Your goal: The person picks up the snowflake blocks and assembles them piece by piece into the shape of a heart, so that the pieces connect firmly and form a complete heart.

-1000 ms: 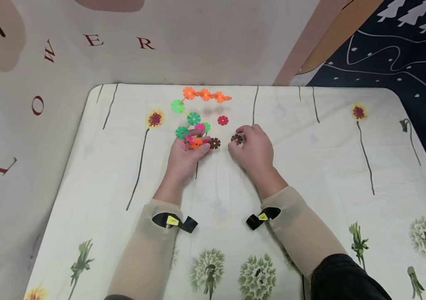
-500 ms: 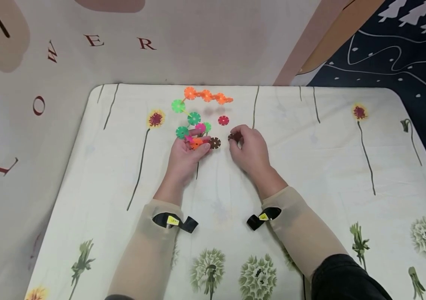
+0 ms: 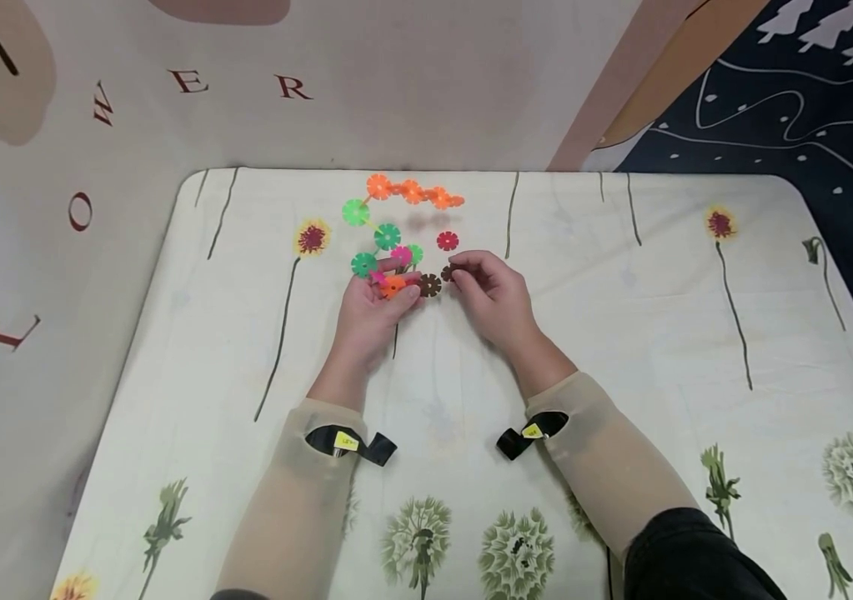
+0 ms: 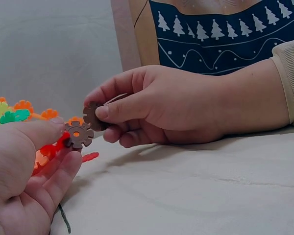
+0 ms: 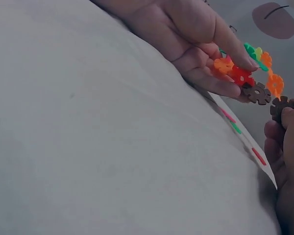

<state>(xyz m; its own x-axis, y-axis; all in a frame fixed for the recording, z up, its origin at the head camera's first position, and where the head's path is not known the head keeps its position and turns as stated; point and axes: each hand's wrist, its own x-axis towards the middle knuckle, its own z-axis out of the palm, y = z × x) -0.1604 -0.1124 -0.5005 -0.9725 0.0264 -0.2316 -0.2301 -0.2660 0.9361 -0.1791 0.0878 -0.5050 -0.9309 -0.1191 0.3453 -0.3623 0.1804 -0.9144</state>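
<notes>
My left hand (image 3: 375, 315) holds one end of a chain of notched plastic snowflake discs between thumb and fingers. A brown disc (image 4: 79, 135) sticks out past its thumb, beside red and orange ones. From there the chain curves away through green discs (image 3: 387, 237) to several orange discs (image 3: 411, 191) at the far side. My right hand (image 3: 499, 300) pinches a second brown disc (image 4: 91, 116) by its edge, thumb in front. In the left wrist view the two brown discs are edge to edge, the right one slightly higher.
A loose red disc (image 3: 447, 241) lies on the flower-print tablecloth (image 3: 621, 333), beyond the hands. A pink disc (image 5: 228, 115) and a light green disc (image 5: 235, 128) lie flat near it. Behind the table's far edge rises a pale wall (image 3: 426, 100) with lettering.
My right hand has moved left, bringing its brown disc close to the brown one at the chain's end. It has turned that disc along the way. The left hand and chain stay nearly still.
</notes>
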